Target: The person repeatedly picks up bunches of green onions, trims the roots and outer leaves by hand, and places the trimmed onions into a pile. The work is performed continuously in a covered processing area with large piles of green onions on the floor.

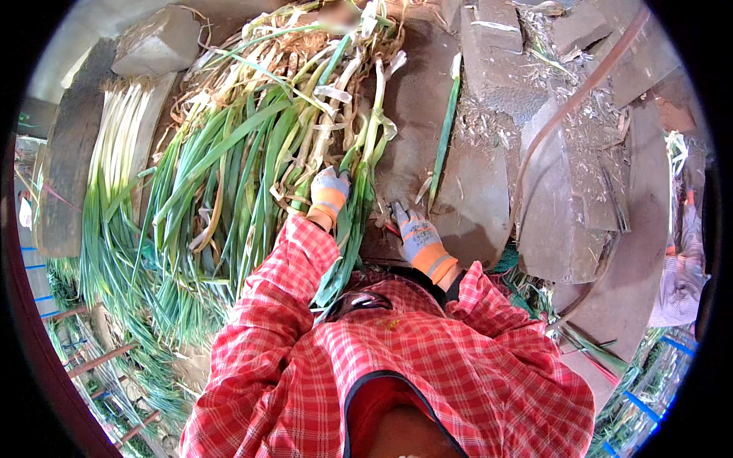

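Note:
My left hand (328, 196), in a grey and orange glove, closes on a green onion (372, 141) at the right edge of a big loose pile. That onion's pale end points away from me and its green leaves (340, 263) hang toward my lap. My right hand (421, 243), gloved alike, rests low over the board (473, 191). Its fingers are drawn together around something small, with a bit of red showing; what it is I cannot make out. Beyond it a single green onion (446, 133) lies lengthwise on the board. The untrimmed pile (229, 164) has dry, brownish outer leaves.
At the left, a neat row of cleaned green onions (121, 130) lies beside a stone block (156, 42). A brown hose (565, 114) curves across the boards on the right, among peelings (489, 126). Another person's sleeve (679, 282) shows at the far right.

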The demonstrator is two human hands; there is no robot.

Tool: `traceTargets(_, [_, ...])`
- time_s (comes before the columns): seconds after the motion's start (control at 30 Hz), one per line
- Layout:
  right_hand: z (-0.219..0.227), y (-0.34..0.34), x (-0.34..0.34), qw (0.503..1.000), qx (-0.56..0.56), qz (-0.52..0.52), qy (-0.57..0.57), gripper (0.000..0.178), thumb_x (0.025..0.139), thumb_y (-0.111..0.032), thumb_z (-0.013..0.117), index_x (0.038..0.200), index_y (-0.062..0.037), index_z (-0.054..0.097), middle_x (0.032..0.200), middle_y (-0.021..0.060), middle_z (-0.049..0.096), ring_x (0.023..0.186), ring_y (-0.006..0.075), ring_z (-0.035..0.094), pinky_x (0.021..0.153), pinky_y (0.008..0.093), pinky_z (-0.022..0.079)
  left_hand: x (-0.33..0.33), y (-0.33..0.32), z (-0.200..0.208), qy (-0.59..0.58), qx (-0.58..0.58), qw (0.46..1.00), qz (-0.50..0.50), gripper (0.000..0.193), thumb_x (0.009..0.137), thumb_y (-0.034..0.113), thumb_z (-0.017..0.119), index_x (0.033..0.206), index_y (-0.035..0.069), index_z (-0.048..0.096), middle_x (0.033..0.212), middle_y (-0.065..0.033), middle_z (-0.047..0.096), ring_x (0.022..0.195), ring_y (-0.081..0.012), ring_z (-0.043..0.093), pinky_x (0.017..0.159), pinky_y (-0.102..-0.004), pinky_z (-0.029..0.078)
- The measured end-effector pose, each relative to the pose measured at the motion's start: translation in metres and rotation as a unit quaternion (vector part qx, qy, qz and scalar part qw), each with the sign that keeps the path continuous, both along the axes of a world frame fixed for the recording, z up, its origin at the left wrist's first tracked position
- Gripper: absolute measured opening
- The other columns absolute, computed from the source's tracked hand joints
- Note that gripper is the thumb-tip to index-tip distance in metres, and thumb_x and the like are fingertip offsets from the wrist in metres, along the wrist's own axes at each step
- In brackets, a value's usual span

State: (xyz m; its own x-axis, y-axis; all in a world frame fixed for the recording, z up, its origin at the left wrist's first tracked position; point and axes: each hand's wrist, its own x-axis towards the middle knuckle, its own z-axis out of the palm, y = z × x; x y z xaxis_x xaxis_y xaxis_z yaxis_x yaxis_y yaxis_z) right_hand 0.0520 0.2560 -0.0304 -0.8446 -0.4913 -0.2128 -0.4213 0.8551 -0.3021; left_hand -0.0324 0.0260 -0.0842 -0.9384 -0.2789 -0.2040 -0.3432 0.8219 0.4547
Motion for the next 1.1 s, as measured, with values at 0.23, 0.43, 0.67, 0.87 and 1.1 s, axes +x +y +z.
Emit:
traceTargets(0.23, [-0.005, -0.002, -0.051, 0.995, -0.050, -0.061, 0.055, 0.066, 0.088, -0.038, 0.057, 0.136, 0.0031, 0.039, 0.100, 0.0285, 0.060, 0.095, 0.0410, 0.059, 0.087, 0.0443, 0.048, 0.029, 0.045, 0.045, 0.092, -0.170, 0.977, -0.093, 0.063, 0.082, 0.016, 0.060, 0.141, 0.018, 0.037, 0.138, -0.0179, 0.040, 0.105, -0.0376, 0.056, 0.082, -0.0460, 0.049])
traceTargets(0.43, [-0.034, -0.012, -0.150, 0.993, -0.070, -0.085, 0.047, 0.064, 0.089, -0.042, 0.055, 0.135, 0.0006, 0.041, 0.097, 0.0222, 0.063, 0.089, 0.0379, 0.062, 0.078, 0.0460, 0.049, 0.022, 0.032, 0.033, 0.098, -0.271, 0.903, -0.319, 0.043, 0.077, 0.018, 0.053, 0.118, 0.020, 0.063, 0.119, -0.0015, 0.058, 0.111, -0.0258, 0.050, 0.089, -0.0437, 0.039])
traceTargets(0.67, [-0.053, -0.021, -0.292, 0.982, -0.098, -0.138, 0.085, 0.055, 0.090, -0.041, 0.053, 0.126, -0.0008, 0.047, 0.101, 0.0220, 0.063, 0.094, 0.0383, 0.061, 0.080, 0.0469, 0.048, 0.000, 0.061, 0.067, -0.041, -0.252, 0.928, -0.272, 0.060, 0.081, 0.041, 0.061, 0.131, 0.008, 0.051, 0.111, -0.0073, 0.062, 0.108, -0.0272, 0.053, 0.091, -0.0450, 0.037])
traceTargets(0.87, [-0.056, -0.012, -0.230, 0.980, -0.098, -0.150, 0.092, 0.059, 0.088, -0.042, 0.055, 0.130, -0.0007, 0.047, 0.092, 0.0214, 0.064, 0.086, 0.0373, 0.063, 0.075, 0.0462, 0.049, -0.015, 0.072, 0.046, -0.127, -0.267, 0.920, -0.257, 0.065, 0.079, 0.034, 0.062, 0.136, 0.007, 0.043, 0.114, -0.0080, 0.062, 0.109, -0.0271, 0.055, 0.089, -0.0441, 0.041])
traceTargets(1.1, [-0.014, 0.015, -0.110, 0.972, -0.193, -0.093, 0.093, 0.064, 0.084, -0.035, 0.063, 0.134, -0.0010, 0.041, 0.100, 0.0237, 0.059, 0.091, 0.0402, 0.059, 0.078, 0.0480, 0.048, -0.034, 0.009, -0.057, 0.011, 0.205, 0.976, -0.067, 0.051, 0.073, 0.008, 0.066, 0.122, 0.004, 0.056, 0.101, -0.0109, 0.067, 0.091, -0.0238, 0.063, 0.079, -0.0368, 0.050])
